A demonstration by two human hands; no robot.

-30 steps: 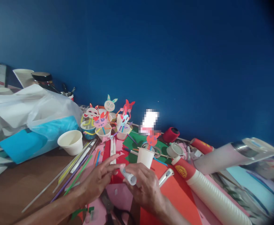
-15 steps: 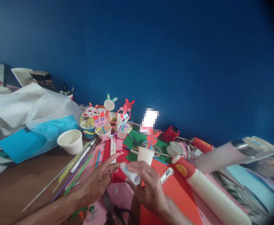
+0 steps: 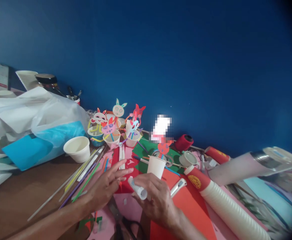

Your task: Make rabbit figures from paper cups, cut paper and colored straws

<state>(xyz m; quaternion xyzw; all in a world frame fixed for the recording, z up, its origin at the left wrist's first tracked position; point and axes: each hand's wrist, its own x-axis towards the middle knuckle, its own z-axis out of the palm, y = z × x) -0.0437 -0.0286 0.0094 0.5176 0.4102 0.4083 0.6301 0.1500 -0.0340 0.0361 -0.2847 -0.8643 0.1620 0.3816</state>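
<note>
My right hand (image 3: 157,196) is closed around a short white tube (image 3: 138,188), whose round hollow-looking end faces me; its exact kind is unclear. To its left, my left hand (image 3: 104,185) holds nothing, its fingers stretched toward the tube but apart from it. Just beyond my right hand stands a white paper cup (image 3: 156,166) with an orange paper animal head (image 3: 163,147) rising from it. A white box cutter (image 3: 178,187) lies on the orange paper (image 3: 188,210) at the right. Scissors (image 3: 128,228), blurred, rest on pink paper near me.
Several cup figures with paper faces (image 3: 108,128) stand at the back. An upright white cup (image 3: 77,149) and coloured pipe cleaners (image 3: 78,186) are on the left, before a plastic bag (image 3: 43,103). A long stack of paper cups (image 3: 230,203) lies on the right; a blue wall (image 3: 160,60) rises behind.
The tube has tilted and moved slightly left in my right hand. My left fingers have come away from its far end and spread a little. The view has shifted slightly.
</note>
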